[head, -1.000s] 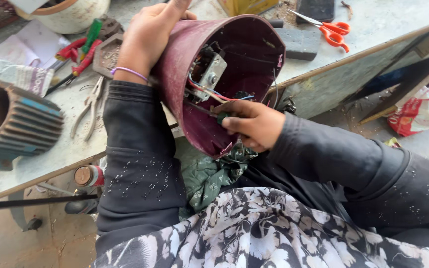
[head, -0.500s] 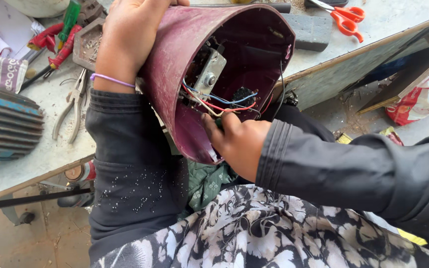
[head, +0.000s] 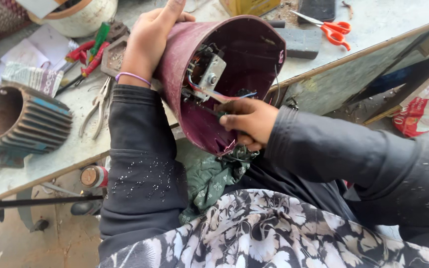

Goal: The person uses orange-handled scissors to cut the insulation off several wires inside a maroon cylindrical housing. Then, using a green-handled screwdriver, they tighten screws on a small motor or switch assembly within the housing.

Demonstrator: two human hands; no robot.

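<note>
A maroon plastic housing (head: 244, 54), shaped like a bucket, lies tilted on my lap against the table edge, with its open end toward me. Inside it are a metal bracket (head: 209, 74) and red, blue and white wires (head: 224, 95). My left hand (head: 150, 39) grips the housing's outer wall from above, a purple band on the wrist. At the lower rim my right hand (head: 249, 121) is closed around a thin tool (head: 210, 110). The tool's tip points in at the bracket and wires. Its handle is hidden in the fist.
On the grey worktable (head: 50, 159) lie a ribbed metal motor casing (head: 23, 119), pliers (head: 98, 104), red and green handled tools (head: 90, 52), a dark block (head: 301, 42) and orange scissors (head: 333, 31). A green cloth (head: 209, 178) lies on my lap. A red and white bag (head: 423, 109) sits on the floor to the right.
My right hand has pulled back from deep inside the housing to its lower rim, and the tool now points at the bracket. The left hand keeps its hold on the outer wall.
</note>
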